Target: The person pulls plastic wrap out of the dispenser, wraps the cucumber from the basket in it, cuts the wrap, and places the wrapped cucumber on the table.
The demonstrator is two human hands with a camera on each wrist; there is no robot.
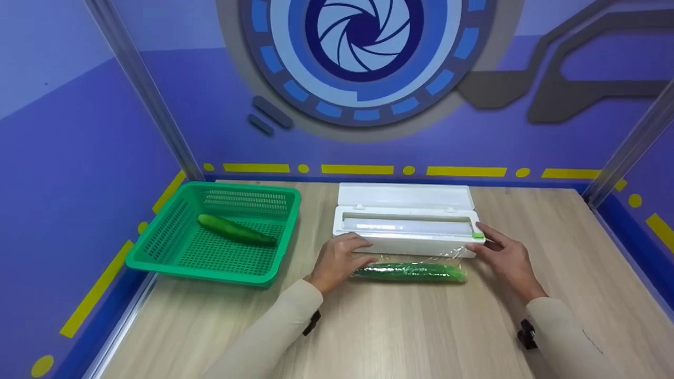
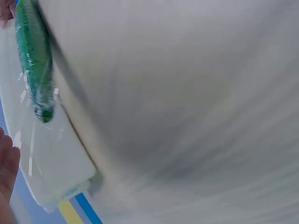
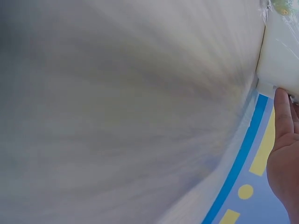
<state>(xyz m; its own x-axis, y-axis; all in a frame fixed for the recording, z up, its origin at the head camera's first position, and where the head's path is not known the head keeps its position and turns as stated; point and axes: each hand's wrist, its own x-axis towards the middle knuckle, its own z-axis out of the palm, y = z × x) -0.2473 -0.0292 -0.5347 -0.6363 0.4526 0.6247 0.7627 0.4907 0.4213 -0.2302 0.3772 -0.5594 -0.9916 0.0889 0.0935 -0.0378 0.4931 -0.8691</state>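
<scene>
The left hand (image 1: 338,261), loosely open with its thumb spread, is at the left front of a white rectangular plastic film dispenser (image 1: 413,247). The right hand (image 1: 508,260) holds the dispenser's right end between thumb and fingers. A long green cucumber (image 1: 413,272) in clear film (image 1: 442,253) lies just in front; leftward, a green plastic basket (image 1: 210,275) holds another cucumber (image 1: 234,230).

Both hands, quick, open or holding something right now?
Left hand: open, by the wrapped cucumber.
Right hand: touching the right end of the white box; whether it grips can't be told.
</scene>
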